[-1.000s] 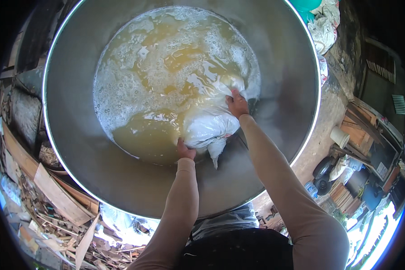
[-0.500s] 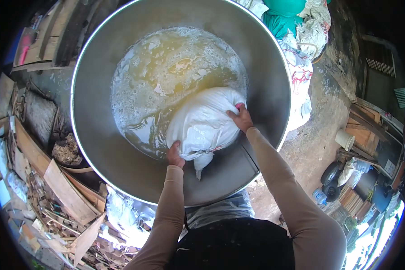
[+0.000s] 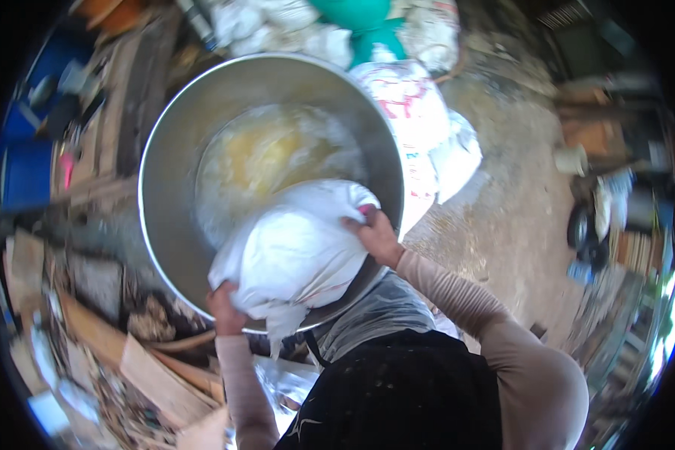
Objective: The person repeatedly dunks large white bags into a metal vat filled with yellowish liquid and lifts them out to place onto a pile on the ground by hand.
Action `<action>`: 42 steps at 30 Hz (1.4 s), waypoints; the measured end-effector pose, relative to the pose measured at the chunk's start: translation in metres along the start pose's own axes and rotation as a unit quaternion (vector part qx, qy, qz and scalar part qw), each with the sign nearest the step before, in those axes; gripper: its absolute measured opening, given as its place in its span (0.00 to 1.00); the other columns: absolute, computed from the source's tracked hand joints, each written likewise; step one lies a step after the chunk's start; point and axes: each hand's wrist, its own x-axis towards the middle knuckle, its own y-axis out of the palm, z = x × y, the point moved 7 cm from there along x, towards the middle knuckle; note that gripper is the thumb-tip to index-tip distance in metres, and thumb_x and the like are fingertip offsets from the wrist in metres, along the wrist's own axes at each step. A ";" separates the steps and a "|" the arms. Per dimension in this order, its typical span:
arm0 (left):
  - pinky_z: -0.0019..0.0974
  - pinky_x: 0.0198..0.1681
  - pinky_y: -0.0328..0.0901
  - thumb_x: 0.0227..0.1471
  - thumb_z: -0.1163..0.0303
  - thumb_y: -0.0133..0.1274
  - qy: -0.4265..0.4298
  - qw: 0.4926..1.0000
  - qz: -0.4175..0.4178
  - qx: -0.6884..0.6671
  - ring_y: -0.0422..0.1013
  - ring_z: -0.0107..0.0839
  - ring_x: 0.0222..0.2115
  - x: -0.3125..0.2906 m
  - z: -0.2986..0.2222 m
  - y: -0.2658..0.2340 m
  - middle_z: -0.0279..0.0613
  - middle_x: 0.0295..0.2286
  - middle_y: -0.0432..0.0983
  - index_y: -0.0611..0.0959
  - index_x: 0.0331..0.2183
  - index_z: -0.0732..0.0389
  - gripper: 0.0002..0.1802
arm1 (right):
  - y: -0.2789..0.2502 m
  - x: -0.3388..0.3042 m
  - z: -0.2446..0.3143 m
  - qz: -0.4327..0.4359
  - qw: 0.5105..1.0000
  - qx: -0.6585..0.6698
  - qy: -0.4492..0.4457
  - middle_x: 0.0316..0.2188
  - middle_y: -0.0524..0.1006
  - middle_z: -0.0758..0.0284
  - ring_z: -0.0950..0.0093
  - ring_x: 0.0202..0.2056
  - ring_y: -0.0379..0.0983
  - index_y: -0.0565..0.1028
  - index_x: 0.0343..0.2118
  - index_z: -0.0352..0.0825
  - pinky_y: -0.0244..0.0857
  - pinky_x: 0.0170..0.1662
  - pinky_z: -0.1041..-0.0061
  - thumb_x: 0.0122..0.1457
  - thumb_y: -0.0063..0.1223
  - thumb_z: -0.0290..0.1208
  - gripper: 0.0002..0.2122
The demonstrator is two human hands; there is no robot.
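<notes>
A bulging white woven sack (image 3: pixel 296 251) is held up at the near side of a big round metal pot (image 3: pixel 174 184), partly over its near rim. My left hand (image 3: pixel 226 306) is closed on the sack's lower left edge. At the upper right my right hand (image 3: pixel 377 238) grips a bunched corner, where a bit of pink shows. A loose flap of the sack hangs down past the pot's near rim. Yellowish, foamy liquid (image 3: pixel 266 150) lies in the pot beyond the sack, blurred by motion. What the sack contains is hidden.
White sacks (image 3: pixel 409 101) with red print lean against the pot's far right side, near green bundles (image 3: pixel 364 26). Wood planks and scraps (image 3: pixel 150 375) lie to the left. A white bucket (image 3: pixel 571 160) and dark tires stand at the right.
Both hands have lifted the sack off the liquid and drawn it toward me, to the near rim. The view has shifted, and the pot now appears smaller and farther left.
</notes>
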 end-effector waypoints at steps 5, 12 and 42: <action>0.38 0.46 0.67 0.27 0.79 0.47 0.122 0.990 -0.010 0.072 0.73 0.40 0.39 -0.097 -0.101 0.039 0.45 0.36 0.76 0.78 0.39 0.71 0.27 | -0.048 -0.093 0.115 -0.004 0.997 -0.059 -0.055 0.34 0.76 0.50 0.63 0.37 0.75 0.66 0.46 0.18 0.67 0.42 0.68 0.53 0.61 0.42 0.30; 0.39 0.49 0.66 0.28 0.76 0.46 0.185 0.962 0.190 0.071 0.73 0.42 0.42 -0.212 -0.165 0.144 0.47 0.40 0.75 0.77 0.43 0.72 0.31 | -0.139 -0.203 0.168 -0.060 0.940 0.331 -0.060 0.32 0.79 0.61 0.74 0.32 0.76 0.75 0.37 0.25 0.68 0.37 0.74 0.53 0.60 0.30 0.13; 0.42 0.33 0.64 0.25 0.74 0.51 -0.022 0.910 0.233 0.341 0.66 0.41 0.31 -0.116 0.266 0.444 0.48 0.32 0.72 0.75 0.38 0.75 0.30 | -0.441 -0.136 -0.197 -0.358 0.878 0.302 0.097 0.27 0.78 0.67 0.77 0.26 0.72 0.77 0.34 0.27 0.65 0.31 0.76 0.47 0.54 0.24 0.10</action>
